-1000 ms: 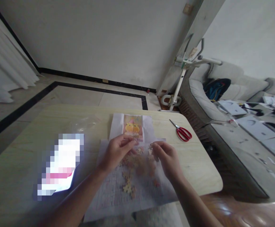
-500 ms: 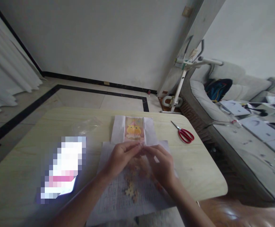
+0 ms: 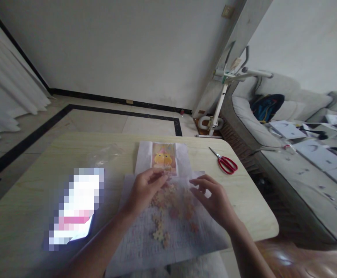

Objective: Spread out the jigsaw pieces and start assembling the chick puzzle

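Left hand (image 3: 146,189) near picture (image 3: 163,157), right hand (image 3: 215,197) beside puzzle pieces (image 3: 172,210)

You have small pale-yellow and orange-red puzzle pieces (image 3: 172,212) lying in a loose, uneven cluster on the printed paper (image 3: 136,247), and a blurred piece (image 3: 167,170) in your left hand's (image 3: 145,189) grip.

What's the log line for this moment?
left hand: pinched, hold unclear; right hand: open; puzzle pieces: on paper; scissors: on table
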Demonstrator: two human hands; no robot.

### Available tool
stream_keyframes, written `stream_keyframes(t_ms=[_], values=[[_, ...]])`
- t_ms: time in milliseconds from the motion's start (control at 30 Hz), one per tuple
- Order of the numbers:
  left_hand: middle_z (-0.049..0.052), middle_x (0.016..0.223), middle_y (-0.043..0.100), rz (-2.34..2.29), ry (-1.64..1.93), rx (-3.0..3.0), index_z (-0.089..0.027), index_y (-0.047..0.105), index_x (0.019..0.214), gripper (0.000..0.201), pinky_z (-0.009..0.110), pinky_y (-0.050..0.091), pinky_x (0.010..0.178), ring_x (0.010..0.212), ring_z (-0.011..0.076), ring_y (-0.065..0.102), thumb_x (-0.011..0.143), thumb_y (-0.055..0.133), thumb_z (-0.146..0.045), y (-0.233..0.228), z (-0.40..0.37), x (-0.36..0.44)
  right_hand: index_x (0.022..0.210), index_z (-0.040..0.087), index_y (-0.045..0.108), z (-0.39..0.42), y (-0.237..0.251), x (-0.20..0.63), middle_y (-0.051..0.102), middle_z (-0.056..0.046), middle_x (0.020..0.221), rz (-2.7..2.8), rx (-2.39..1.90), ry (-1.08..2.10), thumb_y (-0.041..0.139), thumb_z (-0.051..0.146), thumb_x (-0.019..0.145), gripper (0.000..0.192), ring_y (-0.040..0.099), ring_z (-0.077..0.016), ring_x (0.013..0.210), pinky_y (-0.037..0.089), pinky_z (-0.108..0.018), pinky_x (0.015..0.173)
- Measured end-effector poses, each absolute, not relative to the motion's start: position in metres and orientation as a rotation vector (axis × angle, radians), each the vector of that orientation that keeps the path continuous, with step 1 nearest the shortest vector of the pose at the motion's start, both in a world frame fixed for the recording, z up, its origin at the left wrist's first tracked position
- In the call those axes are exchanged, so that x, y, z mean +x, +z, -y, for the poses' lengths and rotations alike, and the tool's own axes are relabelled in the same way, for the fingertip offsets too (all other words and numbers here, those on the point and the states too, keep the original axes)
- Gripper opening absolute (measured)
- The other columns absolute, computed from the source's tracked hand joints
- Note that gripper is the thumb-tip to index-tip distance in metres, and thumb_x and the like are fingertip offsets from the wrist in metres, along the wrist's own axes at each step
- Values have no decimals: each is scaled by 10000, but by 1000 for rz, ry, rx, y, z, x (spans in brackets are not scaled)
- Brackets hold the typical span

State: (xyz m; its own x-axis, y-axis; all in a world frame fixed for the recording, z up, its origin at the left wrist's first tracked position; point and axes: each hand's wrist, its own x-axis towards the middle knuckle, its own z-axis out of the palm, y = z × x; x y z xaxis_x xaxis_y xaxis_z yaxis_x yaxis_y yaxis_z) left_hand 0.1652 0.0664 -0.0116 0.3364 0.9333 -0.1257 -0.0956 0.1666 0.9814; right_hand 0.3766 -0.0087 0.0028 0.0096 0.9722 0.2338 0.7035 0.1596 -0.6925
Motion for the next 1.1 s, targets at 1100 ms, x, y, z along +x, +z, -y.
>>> stream_keyframes(t_ms=[1100], values=[[51, 751, 690, -1056, 940, 1234, -103, 672, 897, 355, 220, 531, 548, 596, 134, 632, 732, 697, -416, -6, -68, 165, 1081, 226, 700, -2, -8, 402, 644, -48, 933, 1845, -1831, 450, 614, 242, 888, 211, 611, -166, 783, 478, -291, 707]])
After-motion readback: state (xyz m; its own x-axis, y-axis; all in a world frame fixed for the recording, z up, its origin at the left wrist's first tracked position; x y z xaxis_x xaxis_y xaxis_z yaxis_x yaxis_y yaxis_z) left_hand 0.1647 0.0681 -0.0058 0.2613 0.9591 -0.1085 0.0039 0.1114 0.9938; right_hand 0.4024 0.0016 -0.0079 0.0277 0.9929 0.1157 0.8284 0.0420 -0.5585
